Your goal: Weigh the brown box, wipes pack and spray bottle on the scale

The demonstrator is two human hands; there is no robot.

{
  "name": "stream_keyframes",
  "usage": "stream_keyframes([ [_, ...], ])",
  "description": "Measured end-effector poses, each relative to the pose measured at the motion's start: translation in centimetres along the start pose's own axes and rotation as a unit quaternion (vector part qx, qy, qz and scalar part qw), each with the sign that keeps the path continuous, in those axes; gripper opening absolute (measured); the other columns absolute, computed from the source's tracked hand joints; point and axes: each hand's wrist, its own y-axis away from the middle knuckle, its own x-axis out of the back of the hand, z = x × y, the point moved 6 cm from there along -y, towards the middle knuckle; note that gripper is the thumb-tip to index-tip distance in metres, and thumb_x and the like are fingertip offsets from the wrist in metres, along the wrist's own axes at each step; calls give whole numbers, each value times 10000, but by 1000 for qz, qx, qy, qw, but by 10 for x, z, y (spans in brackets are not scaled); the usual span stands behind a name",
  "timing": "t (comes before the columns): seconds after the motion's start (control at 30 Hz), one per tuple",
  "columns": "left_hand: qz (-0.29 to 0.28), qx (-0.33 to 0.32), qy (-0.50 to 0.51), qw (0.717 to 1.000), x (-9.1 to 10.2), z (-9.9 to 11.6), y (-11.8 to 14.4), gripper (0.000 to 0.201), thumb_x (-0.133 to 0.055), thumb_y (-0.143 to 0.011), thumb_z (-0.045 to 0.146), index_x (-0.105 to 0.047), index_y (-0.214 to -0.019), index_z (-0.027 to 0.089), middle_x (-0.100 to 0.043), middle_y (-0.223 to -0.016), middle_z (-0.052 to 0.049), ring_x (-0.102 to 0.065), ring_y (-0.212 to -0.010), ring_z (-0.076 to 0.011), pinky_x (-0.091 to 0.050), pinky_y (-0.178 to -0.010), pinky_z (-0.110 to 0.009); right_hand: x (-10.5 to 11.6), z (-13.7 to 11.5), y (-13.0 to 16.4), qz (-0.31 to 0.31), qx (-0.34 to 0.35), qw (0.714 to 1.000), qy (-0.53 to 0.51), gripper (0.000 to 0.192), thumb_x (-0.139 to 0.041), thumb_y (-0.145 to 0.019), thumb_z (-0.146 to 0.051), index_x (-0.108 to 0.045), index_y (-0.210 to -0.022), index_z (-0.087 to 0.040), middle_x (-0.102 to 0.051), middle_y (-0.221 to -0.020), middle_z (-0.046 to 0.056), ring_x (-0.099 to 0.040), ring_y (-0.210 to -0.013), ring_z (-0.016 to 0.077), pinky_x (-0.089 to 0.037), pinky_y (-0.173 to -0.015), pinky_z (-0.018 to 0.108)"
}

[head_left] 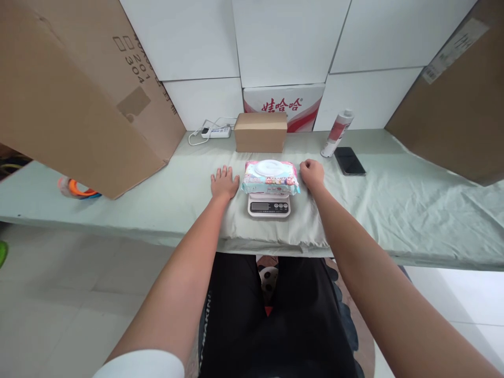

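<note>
A pink and light-blue pack of wet wipes (270,184) with a white lid lies on a white kitchen scale (269,206), covering its platform. The scale's dark display and several buttons face me; I can make out no reading. To the left of the pack, my left hand (224,184) rests flat on the cloth with fingers spread, holding nothing. My right hand (312,173) sits on the cloth just right of the pack, curled into a fist with nothing showing in it. Neither hand appears to touch the pack or the scale.
Behind the pack stands a small brown carton (260,134). A power strip (216,132) with a white cable is at back left. Right of my fist are a white-and-red bottle (337,132) and a phone (350,161). Large cardboard panels (79,89) flank both sides. Tape rolls (77,189) lie left.
</note>
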Motion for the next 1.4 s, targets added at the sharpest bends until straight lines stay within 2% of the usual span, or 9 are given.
stream_keyframes([
  [0.1, -4, 2, -3, 1000, 0, 0, 0, 736, -212, -1046, 504, -273, -1708, 187, -174, -1818, -63, -124, -1698, -286, -114, -1369, -530, 0, 0, 0, 2, 2, 1000, -2, 341, -545, -908, -208, -382, -610, -238, -448, -612, -18, -334, -635, 168, -215, -655, 336],
  [0.23, -2, 3, -2, 1000, 0, 0, 0, 731, -211, -1043, 514, -279, -1707, 217, -176, -1818, -51, -129, -1697, -281, -116, -1369, -526, 0, 0, 0, 6, 2, 1000, -7, 344, -536, -911, -214, -378, -606, -241, -414, -601, -25, -331, -633, 170, -216, -653, 338],
  [0.37, -2, 1, 2, 1000, 0, -1, 1, 739, -213, -1043, 513, -275, -1707, 194, -175, -1818, -60, -126, -1698, -284, -114, -1370, -524, 2, 0, 2, 11, 8, 1000, -18, 345, -520, -907, -219, -358, -603, -246, -397, -587, -26, -334, -639, 174, -229, -653, 338],
  [0.57, 12, -3, 15, 1000, 0, -2, 0, 695, -258, -1044, 503, -315, -1696, 270, -221, -1807, -47, -163, -1692, -282, -138, -1362, -549, 5, 0, 5, 17, 13, 999, -34, 331, -502, -902, -231, -341, -613, -251, -378, -577, -32, -334, -646, 172, -254, -640, 333],
  [0.73, 3, -4, 3, 1000, -2, -3, -1, 731, -224, -1043, 505, -287, -1705, 201, -183, -1815, -63, -137, -1696, -283, -118, -1368, -529, 5, 1, 6, 20, 16, 999, -47, 330, -507, -900, -216, -350, -611, -247, -371, -590, -37, -352, -656, 167, -270, -650, 330],
  [0.83, 7, -10, 3, 1000, -4, -4, -2, 723, -227, -1043, 504, -298, -1702, 215, -190, -1814, -62, -144, -1695, -283, -124, -1365, -537, 5, 3, 7, 17, 16, 998, -56, 333, -511, -900, -213, -351, -609, -245, -360, -595, -40, -349, -660, 165, -276, -653, 329],
  [1.1, 17, -10, 15, 1000, -5, -6, -3, 700, -252, -1041, 503, -320, -1694, 261, -215, -1809, -45, -163, -1691, -283, -135, -1362, -554, 7, 5, 12, 17, 7, 997, -81, 221, -492, -860, -230, -441, -646, -244, -387, -599, -35, -371, -667, 168, -321, -649, 321],
  [1.27, 3, -7, 6, 1000, -2, -3, 0, 742, -227, -1036, 497, -290, -1703, 178, -184, -1814, -65, -138, -1696, -292, -127, -1368, -539, 7, 8, 9, 27, 2, 993, -113, 207, -491, -831, -244, -462, -627, -237, -358, -576, -45, -372, -630, 156, -311, -619, 315],
  [1.4, -1, 2, 0, 1000, -1, -2, 1, 738, -223, -1032, 510, -293, -1703, 212, -181, -1816, -48, -135, -1696, -278, -133, -1370, -515, 8, 11, 4, 42, 0, 989, -140, 207, -489, -828, -259, -486, -623, -226, -376, -575, -50, -384, -617, 146, -307, -617, 307],
])
